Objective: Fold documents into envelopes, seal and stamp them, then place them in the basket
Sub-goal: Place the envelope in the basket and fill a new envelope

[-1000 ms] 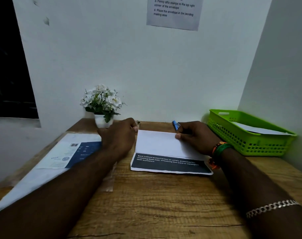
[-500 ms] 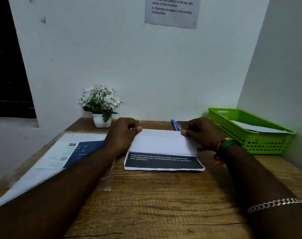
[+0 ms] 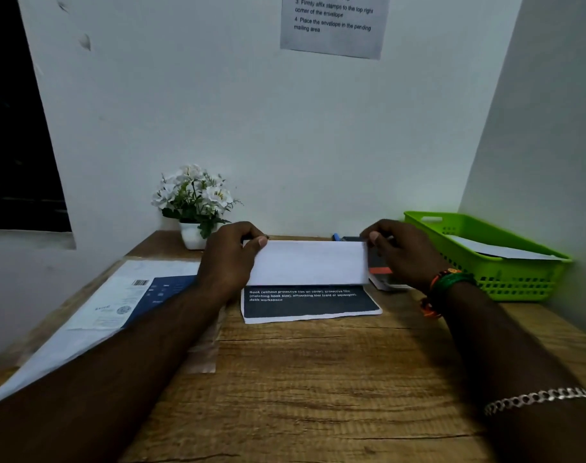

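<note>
A white ceramic pot of white artificial flowers (image 3: 194, 202) stands at the back of the wooden desk (image 3: 318, 379) against the wall. A grey printed instruction sheet (image 3: 333, 25) hangs above, showing steps 3 and 4.

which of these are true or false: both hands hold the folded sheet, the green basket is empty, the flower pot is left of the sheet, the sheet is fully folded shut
1. Both hands hold the folded sheet: true. The left hand and right hand pinch the far corners of the document.
2. The green basket is empty: false. A white paper lies in it.
3. The flower pot is left of the sheet: true.
4. The sheet is fully folded shut: false. Its dark printed lower part is uncovered.
</note>
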`<action>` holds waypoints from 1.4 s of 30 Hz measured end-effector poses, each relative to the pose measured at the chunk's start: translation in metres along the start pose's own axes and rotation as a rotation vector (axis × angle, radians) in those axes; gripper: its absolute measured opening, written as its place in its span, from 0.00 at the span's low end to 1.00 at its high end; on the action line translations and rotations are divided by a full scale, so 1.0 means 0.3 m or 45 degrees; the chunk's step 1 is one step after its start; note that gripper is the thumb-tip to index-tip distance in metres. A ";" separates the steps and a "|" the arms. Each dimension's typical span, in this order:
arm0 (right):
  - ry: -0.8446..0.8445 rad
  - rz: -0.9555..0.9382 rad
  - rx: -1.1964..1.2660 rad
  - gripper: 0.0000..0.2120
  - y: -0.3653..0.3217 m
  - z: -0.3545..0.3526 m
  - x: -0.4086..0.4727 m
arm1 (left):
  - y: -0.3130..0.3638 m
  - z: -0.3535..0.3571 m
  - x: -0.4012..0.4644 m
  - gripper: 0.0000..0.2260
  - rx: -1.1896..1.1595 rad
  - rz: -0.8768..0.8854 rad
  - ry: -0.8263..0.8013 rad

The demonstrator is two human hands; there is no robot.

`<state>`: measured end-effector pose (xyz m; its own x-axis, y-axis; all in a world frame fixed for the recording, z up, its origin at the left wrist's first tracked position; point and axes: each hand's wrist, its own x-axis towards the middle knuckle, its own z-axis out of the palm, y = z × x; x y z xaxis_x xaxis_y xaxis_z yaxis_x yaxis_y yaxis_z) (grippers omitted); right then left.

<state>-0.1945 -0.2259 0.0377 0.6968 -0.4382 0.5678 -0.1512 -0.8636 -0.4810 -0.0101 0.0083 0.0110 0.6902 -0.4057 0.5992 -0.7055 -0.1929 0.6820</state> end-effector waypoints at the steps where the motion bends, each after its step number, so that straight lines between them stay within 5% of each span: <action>1: 0.035 -0.013 0.058 0.09 -0.008 -0.001 0.000 | 0.006 0.000 -0.002 0.05 0.000 0.021 0.006; 15: -0.140 -0.133 0.004 0.13 -0.057 -0.018 -0.023 | 0.020 0.005 -0.019 0.11 0.069 0.192 -0.100; 24: -0.169 -0.096 0.064 0.05 -0.071 -0.004 -0.033 | 0.031 0.000 -0.038 0.07 0.121 0.152 -0.288; 36: -0.648 -0.039 -0.141 0.07 -0.051 0.024 -0.033 | 0.065 -0.012 -0.072 0.10 0.331 0.056 -0.599; 42: -0.625 -0.018 -0.101 0.11 -0.099 0.027 -0.046 | 0.057 0.010 -0.075 0.13 0.280 0.075 -0.597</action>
<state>-0.1941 -0.1921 0.0387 0.9442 -0.2736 0.1834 -0.1788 -0.8934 -0.4121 -0.0382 0.0114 0.0079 0.5378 -0.7682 0.3473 -0.7926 -0.3205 0.5187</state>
